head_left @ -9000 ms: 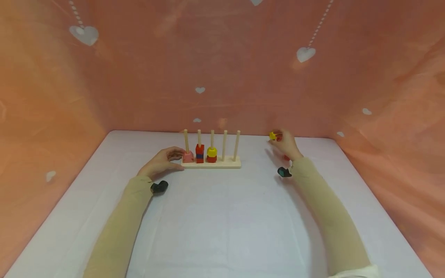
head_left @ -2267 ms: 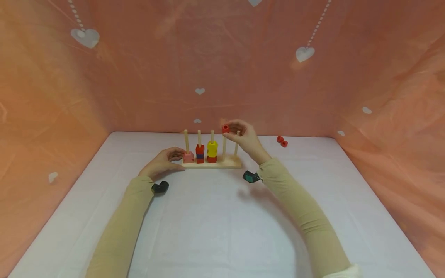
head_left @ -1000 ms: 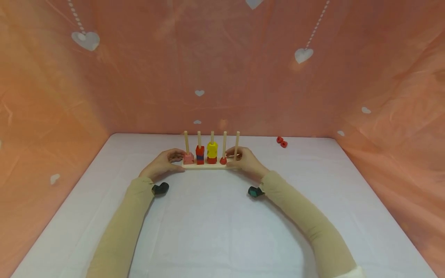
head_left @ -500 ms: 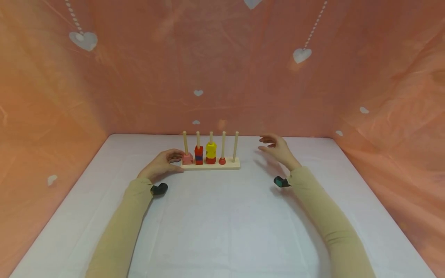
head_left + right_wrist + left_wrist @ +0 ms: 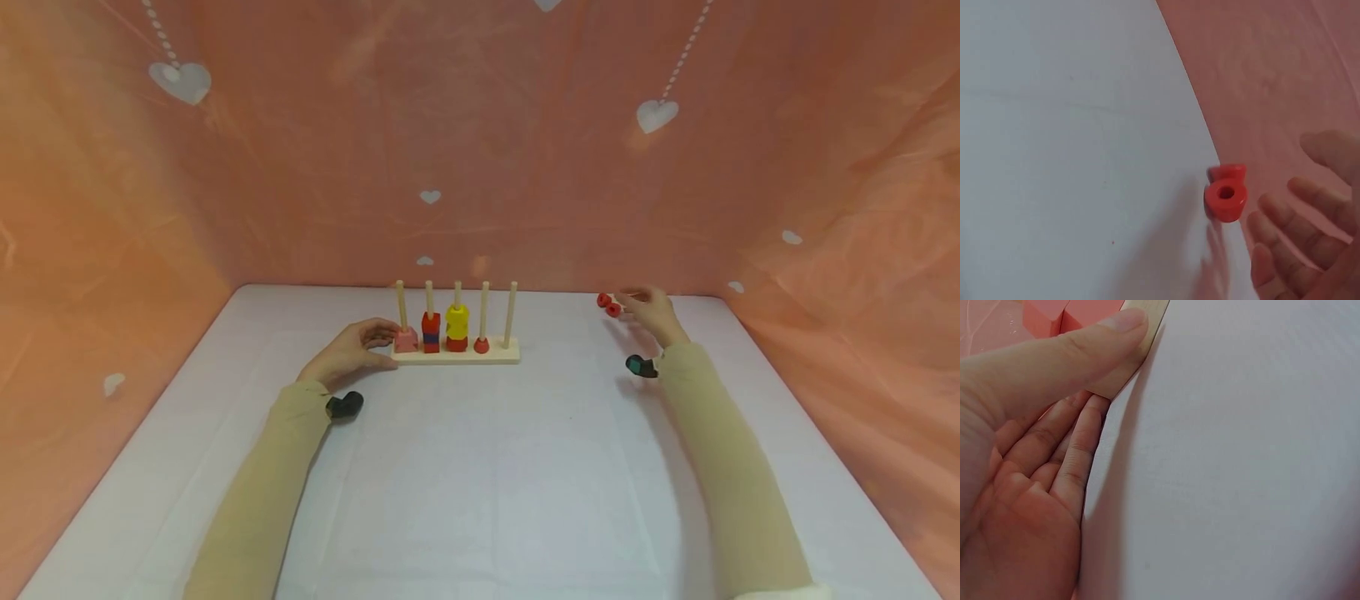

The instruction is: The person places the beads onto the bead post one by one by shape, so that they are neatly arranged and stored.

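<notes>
A wooden peg stand (image 5: 495,358) with several upright pegs sits at the back of the table. My left hand (image 5: 348,350) grips its left end, with the thumb (image 5: 1104,337) on the base's front edge. Pink blocks (image 5: 406,341) are on the first peg. A red-and-blue stack (image 5: 431,332) is on the second, and yellow pieces (image 5: 457,322) over a red one on the third. The fourth bears one small red bead (image 5: 482,345); the fifth is bare. Beside two loose red beads (image 5: 612,311), my right hand (image 5: 652,317) hovers with spread fingers, touching neither.
White cloth covers the table (image 5: 480,483). A pink curtain (image 5: 525,167) with white hearts rises right behind the stand and the loose beads, and also along both sides.
Yellow pieces have been added to the third peg, then a red bead to the fourth. My right hand has let go and moved right to the loose beads. The left hand stays put.
</notes>
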The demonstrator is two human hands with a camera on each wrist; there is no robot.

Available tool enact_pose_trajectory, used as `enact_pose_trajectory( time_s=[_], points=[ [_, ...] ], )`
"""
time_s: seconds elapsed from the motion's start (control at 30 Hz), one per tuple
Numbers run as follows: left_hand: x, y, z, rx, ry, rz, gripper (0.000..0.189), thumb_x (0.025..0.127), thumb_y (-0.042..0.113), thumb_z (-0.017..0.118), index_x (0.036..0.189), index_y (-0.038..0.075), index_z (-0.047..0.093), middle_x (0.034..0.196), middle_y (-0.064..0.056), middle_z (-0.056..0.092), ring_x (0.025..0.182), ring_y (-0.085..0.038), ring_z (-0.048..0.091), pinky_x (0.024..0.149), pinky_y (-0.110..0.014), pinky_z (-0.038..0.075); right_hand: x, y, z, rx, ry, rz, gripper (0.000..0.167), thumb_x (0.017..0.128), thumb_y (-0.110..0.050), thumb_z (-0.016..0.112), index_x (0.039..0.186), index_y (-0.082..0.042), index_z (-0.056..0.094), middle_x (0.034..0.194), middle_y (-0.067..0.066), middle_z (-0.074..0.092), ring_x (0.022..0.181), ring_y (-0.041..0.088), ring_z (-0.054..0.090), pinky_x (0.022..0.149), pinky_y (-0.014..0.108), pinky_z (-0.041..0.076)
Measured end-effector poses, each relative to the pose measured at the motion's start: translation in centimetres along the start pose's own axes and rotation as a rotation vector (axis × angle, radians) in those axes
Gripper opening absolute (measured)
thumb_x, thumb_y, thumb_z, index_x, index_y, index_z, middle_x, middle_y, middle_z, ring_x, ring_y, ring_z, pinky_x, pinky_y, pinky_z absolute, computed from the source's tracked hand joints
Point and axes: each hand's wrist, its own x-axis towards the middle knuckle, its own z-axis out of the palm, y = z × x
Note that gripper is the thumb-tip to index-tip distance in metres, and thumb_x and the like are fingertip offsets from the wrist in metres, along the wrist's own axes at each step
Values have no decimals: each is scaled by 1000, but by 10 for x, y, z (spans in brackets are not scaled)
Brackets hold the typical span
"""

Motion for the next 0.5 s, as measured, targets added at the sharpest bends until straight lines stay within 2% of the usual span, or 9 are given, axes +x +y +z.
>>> enact_pose_trajectory(
  time_s=[0.13,0.3,0.5],
  points=[
    [-2,1,1,-16,-2,-10,61,76,5,80,129,7,51,132,-12,51,123,-28,45,102,-42,38,3,2,-1,43,-21,88,55,99,-35,51,137,5,41,128,28,49,109,39,55,95,43,45],
    [-3,3,3,-26,-7,-16,61,77,5,80,130,6,50,133,-13,50,123,-29,45,102,-43,38,10,7,0,-5,-18,160,55,99,-38,50,134,4,44,120,24,52,94,28,58,93,35,42],
    [-3,2,2,-9,1,-16,61,76,7,81,129,7,51,132,-11,50,123,-28,45,103,-43,37,17,7,5,-63,-14,199,53,97,-36,54,130,6,47,116,20,55,92,25,55,88,31,40]
  ],
)
